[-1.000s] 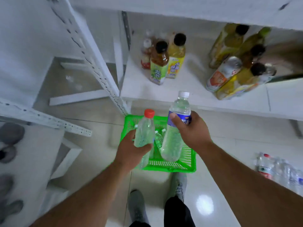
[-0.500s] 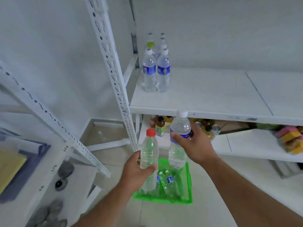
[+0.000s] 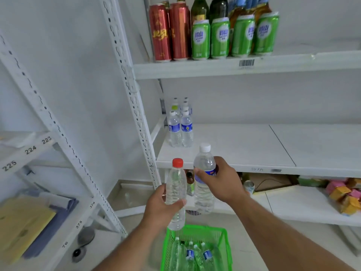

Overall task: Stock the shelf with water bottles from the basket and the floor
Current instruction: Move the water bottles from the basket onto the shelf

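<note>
Holding two bottles upright, you are short of the shelf (image 3: 224, 151) and must carry both forward and up to it.

Head view: your left hand (image 3: 162, 208) grips the red-capped bottle (image 3: 175, 190) round its lower body, thumb across the front. Your right hand (image 3: 222, 178) is wrapped round the label band of the white-capped bottle (image 3: 204, 184), just right of the first; the two bottles stand close, and contact between them cannot be told. The shelf edge lies just beyond your right knuckles. The stocked bottles (image 3: 180, 128) stand in rows beyond and above your left hand, against the upright.

Recommendation: lift each base clear of the shelf lip before moving in, set one bottle at a time beside the standing rows, and let go only once the base sits flat. The low left grip may let that bottle tip; steady it.

The basket (image 3: 226, 241) below your hands holds more bottles.
</note>
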`<state>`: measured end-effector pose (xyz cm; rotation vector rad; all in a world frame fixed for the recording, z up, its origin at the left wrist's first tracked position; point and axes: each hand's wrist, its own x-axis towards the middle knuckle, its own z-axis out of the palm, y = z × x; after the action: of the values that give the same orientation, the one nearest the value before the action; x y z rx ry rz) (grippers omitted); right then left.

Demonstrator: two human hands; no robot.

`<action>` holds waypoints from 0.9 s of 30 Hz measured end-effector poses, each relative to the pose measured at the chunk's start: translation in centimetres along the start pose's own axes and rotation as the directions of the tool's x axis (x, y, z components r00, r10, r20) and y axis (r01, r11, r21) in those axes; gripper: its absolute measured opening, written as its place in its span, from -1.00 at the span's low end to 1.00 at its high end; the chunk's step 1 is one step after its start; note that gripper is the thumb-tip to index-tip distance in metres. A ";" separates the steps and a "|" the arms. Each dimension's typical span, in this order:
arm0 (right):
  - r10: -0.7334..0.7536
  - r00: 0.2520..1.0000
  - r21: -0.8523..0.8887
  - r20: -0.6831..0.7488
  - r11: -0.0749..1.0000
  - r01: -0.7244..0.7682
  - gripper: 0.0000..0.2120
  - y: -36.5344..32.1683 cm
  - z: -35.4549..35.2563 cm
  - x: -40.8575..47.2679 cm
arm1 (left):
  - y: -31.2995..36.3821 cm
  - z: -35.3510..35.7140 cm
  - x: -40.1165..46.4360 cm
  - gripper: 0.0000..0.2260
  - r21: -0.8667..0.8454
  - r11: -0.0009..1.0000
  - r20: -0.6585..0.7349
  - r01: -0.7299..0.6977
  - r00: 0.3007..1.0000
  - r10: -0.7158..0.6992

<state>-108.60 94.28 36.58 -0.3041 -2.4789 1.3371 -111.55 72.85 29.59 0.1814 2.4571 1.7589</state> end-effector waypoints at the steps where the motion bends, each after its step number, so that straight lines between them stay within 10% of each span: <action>1: 0.001 1.000 0.004 0.001 1.000 -0.001 -0.56 -0.3 -0.1 0.4 | 0.4 0.0 0.4 -0.61 -0.002 1.000 -0.008 -0.006 1.000 0.006; 27: 0.055 0.994 -0.028 -0.094 0.998 -0.058 -0.74 -2.1 6.3 21.7 | 0.6 -1.4 26.1 -0.59 -0.043 0.998 0.016 -0.043 0.999 0.044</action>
<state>-131.16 95.37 38.72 -0.4365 -2.4321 1.2766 -137.54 76.04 29.98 0.2464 2.4194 1.8183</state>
